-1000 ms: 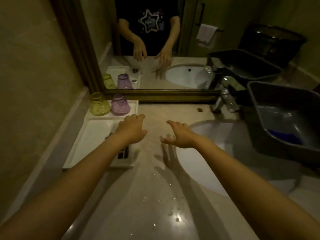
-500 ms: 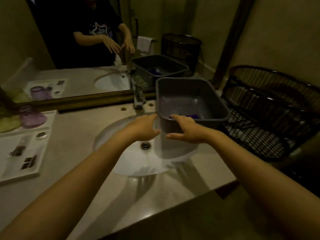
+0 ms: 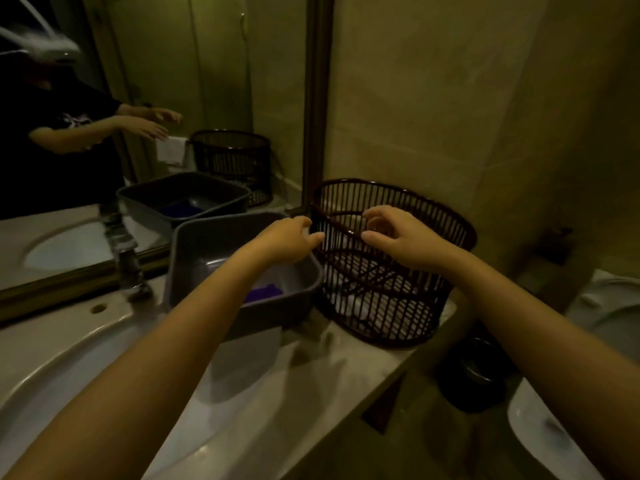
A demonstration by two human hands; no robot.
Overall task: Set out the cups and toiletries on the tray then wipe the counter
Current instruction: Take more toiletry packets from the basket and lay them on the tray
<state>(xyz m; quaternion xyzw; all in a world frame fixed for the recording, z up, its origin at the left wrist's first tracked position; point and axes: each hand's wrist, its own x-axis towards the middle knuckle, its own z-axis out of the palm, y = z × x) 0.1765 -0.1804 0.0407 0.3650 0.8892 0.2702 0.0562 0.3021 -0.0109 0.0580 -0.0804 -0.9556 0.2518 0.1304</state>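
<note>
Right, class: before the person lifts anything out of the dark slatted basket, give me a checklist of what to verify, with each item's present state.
1. Both hands at the dark slatted plastic basket: ok; left hand, right hand.
2. Hands empty: ok, fingers spread, holding nothing.
3. Basket standing fully on the beige stone counter: ok.
4. Basket contents identified: cannot tell; only pale shapes show through the slats.
5. Grey plastic tub clear of the basket: not ok, it sits right beside it.

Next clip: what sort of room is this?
Most likely a bathroom, perhaps a hotel's: a sink basin set in a stone counter with a faucet, a framed wall mirror behind it, and what looks like a toilet at right.
</note>
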